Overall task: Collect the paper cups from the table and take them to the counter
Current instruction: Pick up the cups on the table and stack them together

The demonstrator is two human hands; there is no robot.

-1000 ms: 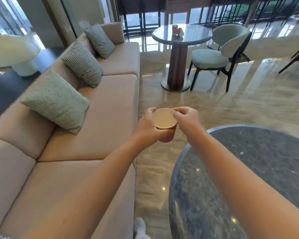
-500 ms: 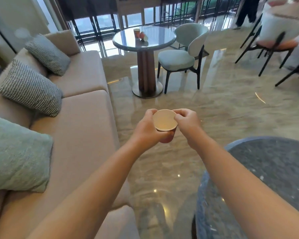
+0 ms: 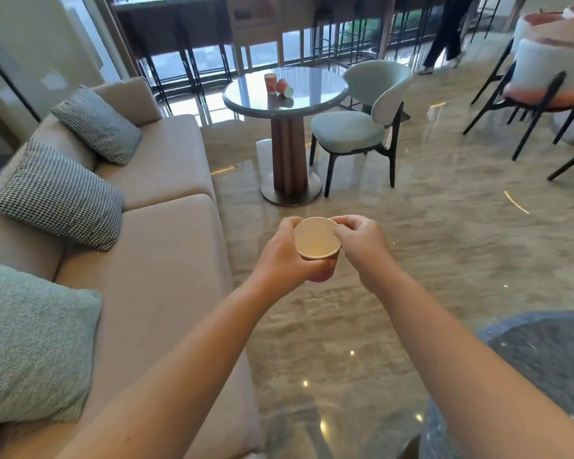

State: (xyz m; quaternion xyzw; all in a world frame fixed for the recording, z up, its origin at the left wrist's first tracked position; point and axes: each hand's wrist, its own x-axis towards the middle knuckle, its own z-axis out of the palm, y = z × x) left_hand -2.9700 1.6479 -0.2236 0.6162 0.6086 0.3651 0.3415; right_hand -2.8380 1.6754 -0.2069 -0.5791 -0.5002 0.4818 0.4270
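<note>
- Out in front of the person, over the polished floor (image 3: 444, 233), a paper cup (image 3: 316, 241) is held upright in mid-air, its open mouth facing the camera; no liquid is evident inside.
- Left hand (image 3: 280, 256) is wrapped around the cup's left wall, thumb near the rim, clamped on it.
- Right hand (image 3: 362, 241) pinches the rim at the right, fingers curled, also closed on the cup.
- Both forearms are extended forward and converge on the cup, wrists roughly level.
- Handling, as judged: thin paper, light, easily crushed. Firm squeezing on the wall would likely buckle it; the rolled rim and the lower wall near the base look like the stiffer places to hold.
- Two further cups remain on the round table (image 3: 322, 94) ahead: an upright cup (image 3: 270, 83) and, just beside it, a tipped cup (image 3: 285, 87) lying on its side.
- A chair (image 3: 362, 127) stands at that table; a sofa (image 3: 166, 260) runs along the left.
- No counter can be identified with certainty.
</note>
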